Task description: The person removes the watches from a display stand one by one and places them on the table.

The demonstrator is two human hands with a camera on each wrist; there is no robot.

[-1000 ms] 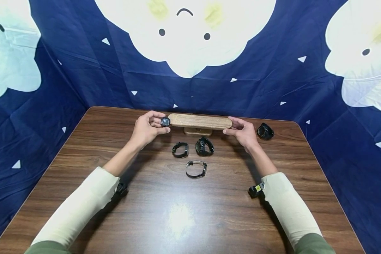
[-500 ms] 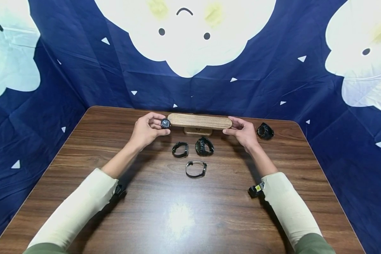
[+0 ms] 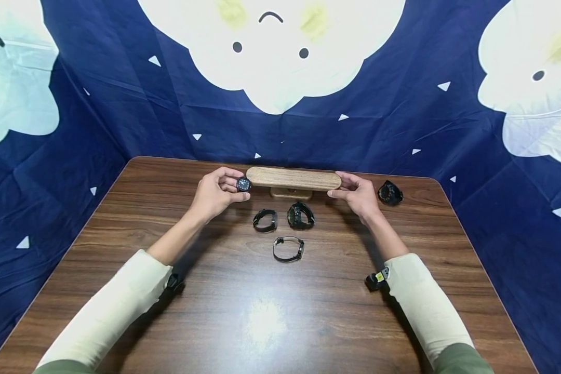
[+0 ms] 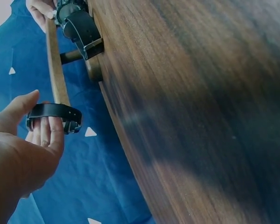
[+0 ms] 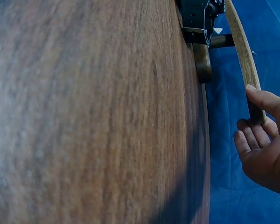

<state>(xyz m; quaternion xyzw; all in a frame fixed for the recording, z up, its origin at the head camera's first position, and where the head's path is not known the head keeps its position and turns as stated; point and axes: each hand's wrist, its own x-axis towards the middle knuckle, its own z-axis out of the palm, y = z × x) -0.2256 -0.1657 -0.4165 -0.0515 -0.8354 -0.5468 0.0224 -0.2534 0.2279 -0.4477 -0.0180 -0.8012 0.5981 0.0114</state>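
Note:
In the head view, a light wooden bar (image 3: pixel 293 178) stands on a short base (image 3: pixel 291 192) at the table's back. At the bar's left end, my left hand (image 3: pixel 213 191) holds a black wristwatch (image 3: pixel 243 184), its dial turned toward me. The left wrist view shows the watch's dark strap (image 4: pixel 53 110) as a closed loop right at the bar's tip, with my fingers behind it and the thumb beside it. My right hand (image 3: pixel 358 196) pinches the bar's right end, thumb in front and fingers behind, as the right wrist view also shows.
In front of the base lie a black watch (image 3: pixel 301 215), a dark band watch (image 3: pixel 265 221) and a slim-strapped watch (image 3: pixel 289 249). Another black watch (image 3: pixel 390 192) lies right of my right hand. A blue cloud-print cloth (image 3: pixel 280 135) hangs behind the brown table (image 3: pixel 205 311).
The watch in my left hand has shifted slightly downward and its dial has turned a little. My left forearm has drifted slightly left. My right hand keeps its place on the bar.

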